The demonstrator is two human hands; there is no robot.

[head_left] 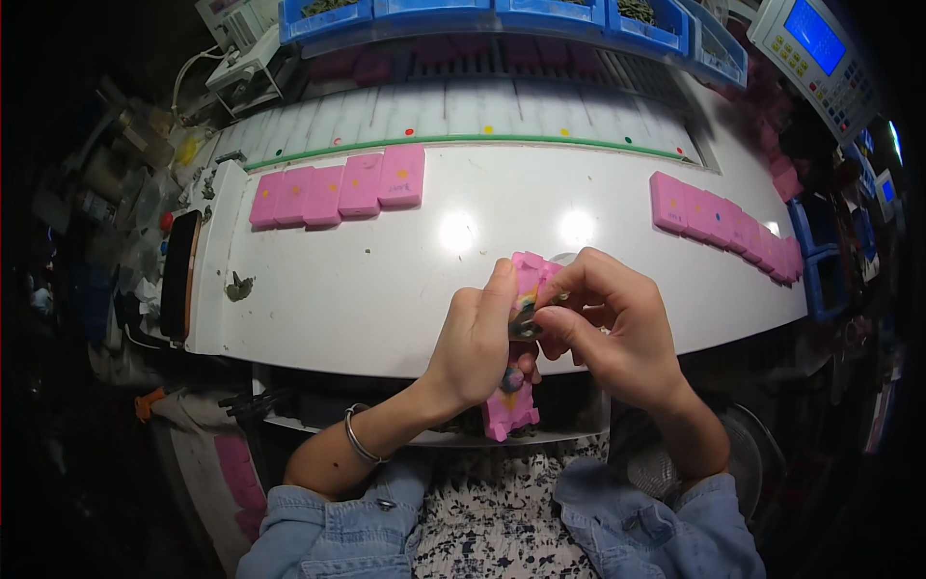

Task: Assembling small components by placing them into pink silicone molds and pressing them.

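Observation:
My left hand (471, 340) is closed round a pink rubbery mould (530, 274), held over the front edge of the white table. The mould looks opened out, its upper part above the fingers and a lower part (508, 413) hanging below them. Yellowish and dark stains mark its inner face. A small dark greenish piece (526, 326) shows at its middle. My right hand (622, 333) is closed in a pinch at the mould's right side, beside that piece. What lies between its fingertips is mostly hidden.
On the white table (338, 318), pink blocks (361, 183) stand in a row at left and more pink blocks (716, 217) at right. A phone (180, 275) lies at the left edge, near a greenish scrap (239, 287). Blue bins (555, 17) and a keypad device (820, 58) stand behind.

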